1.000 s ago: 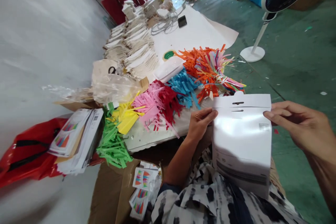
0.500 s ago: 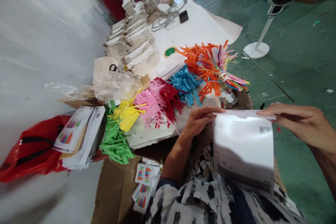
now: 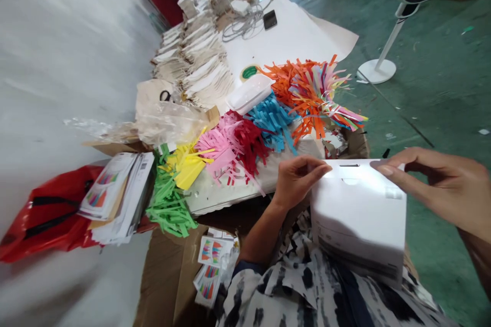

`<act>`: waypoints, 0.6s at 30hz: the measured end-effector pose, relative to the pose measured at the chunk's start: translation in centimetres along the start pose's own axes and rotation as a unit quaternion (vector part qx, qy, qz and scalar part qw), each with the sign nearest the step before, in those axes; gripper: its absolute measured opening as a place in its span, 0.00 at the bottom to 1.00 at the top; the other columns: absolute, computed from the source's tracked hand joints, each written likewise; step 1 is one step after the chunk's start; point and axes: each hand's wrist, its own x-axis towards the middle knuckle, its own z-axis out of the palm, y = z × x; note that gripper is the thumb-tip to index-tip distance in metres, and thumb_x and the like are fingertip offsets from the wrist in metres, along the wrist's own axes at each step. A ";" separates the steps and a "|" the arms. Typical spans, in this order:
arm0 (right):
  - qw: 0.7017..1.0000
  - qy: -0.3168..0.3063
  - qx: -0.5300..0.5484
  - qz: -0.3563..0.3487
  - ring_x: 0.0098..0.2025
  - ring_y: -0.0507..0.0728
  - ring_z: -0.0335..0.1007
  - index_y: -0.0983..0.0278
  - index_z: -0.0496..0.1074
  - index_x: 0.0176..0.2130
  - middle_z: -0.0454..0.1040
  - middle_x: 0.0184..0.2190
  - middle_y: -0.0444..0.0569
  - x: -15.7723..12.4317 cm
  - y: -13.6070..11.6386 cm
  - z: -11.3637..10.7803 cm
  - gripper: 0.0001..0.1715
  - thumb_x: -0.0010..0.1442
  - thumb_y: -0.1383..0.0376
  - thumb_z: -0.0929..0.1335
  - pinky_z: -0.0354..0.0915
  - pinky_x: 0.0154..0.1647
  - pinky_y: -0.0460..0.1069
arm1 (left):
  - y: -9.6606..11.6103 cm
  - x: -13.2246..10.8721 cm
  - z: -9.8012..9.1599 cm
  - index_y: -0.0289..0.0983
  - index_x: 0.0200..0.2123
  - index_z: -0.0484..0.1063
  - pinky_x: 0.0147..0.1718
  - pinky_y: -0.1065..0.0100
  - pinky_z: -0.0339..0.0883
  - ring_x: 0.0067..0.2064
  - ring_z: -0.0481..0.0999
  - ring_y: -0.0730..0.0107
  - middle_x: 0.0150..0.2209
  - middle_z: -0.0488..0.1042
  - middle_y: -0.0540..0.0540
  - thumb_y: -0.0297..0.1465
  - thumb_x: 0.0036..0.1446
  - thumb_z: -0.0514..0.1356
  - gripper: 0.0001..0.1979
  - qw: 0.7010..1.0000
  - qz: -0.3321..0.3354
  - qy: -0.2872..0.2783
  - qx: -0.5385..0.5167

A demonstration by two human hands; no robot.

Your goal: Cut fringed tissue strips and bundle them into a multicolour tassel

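A white cardboard box with printed grey bands on its front sits upright against my patterned shirt. A top flap with a slot lies folded across it. My left hand pinches the box's near left top edge. My right hand rests its fingertips on the top right edge. To the left of the box lies a white board bearing fringed paper bundles, with a pink and red bundle closest to my left hand.
Blue, orange, yellow and green paper fringes crowd the table. Printed cards lie on a red plastic bag at left. Stacked tags and white paper lie beyond. A white fan stands on the green floor at right.
The box's top flap, upright a second ago, is now folded down across the top. My right hand's fingers have moved onto the top edge, and the view has tilted slightly.
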 end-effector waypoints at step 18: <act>0.955 0.199 0.118 0.185 0.28 0.52 0.68 0.58 0.83 0.33 0.80 0.30 0.45 -1.2 -1.5 1.9 0.17 0.51 0.50 0.80 0.63 0.26 0.48 | -0.2 -0.3 0.7 0.36 0.42 0.86 0.40 0.67 0.74 0.37 0.79 0.69 0.37 0.84 0.44 0.53 0.52 0.72 0.27 0.978 -0.145 0.012 -0.150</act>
